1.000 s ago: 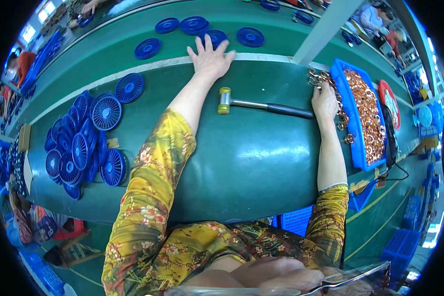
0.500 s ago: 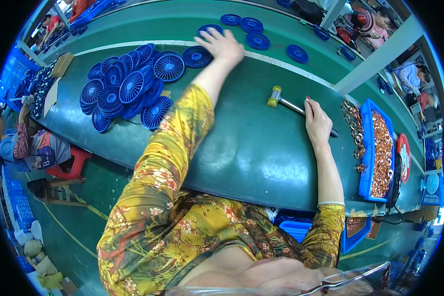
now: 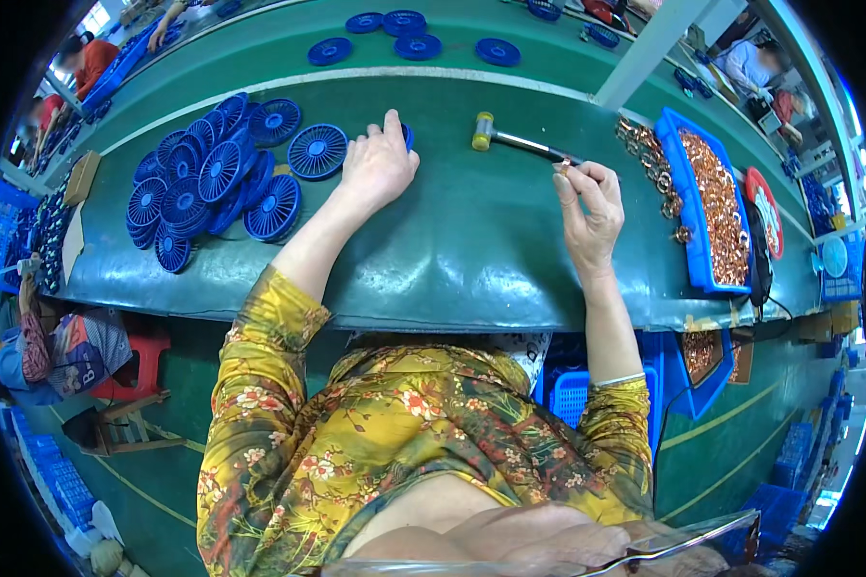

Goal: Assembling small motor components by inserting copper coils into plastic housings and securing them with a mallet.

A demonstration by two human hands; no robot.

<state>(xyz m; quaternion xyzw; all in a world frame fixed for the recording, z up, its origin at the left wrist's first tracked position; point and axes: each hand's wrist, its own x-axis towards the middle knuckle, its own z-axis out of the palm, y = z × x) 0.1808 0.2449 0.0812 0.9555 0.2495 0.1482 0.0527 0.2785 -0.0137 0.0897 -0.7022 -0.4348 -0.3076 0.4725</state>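
A round blue fan grille [image 3: 409, 137] shows at the right edge of my left hand [image 3: 380, 165], which is closed over it and hides most of it. One finger points up and away from me; the others are bent. To the right, my right hand [image 3: 592, 213] pinches a small copper-coloured ring [image 3: 566, 165] between thumb and fingertips above the table. Behind those fingertips lies a hammer [image 3: 534, 146] with a yellow head and a dark grip, partly covered by the hand. Left of my left hand, a heap of blue fan grilles [image 3: 188, 197] sits on the green table [image 3: 433, 231].
A blue tray [image 3: 685, 207] of copper rings stands at the right, with loose rings [image 3: 649, 154] along its left side. Several grilles [image 3: 418, 46] lie on the green belt beyond the table. A metal post [image 3: 635, 62] rises at the far right. Other people work nearby.
My left hand has drawn back from the belt toward me and closed over a grille on the table. My right hand has turned, bringing the pinched ring into view. The view has shifted.
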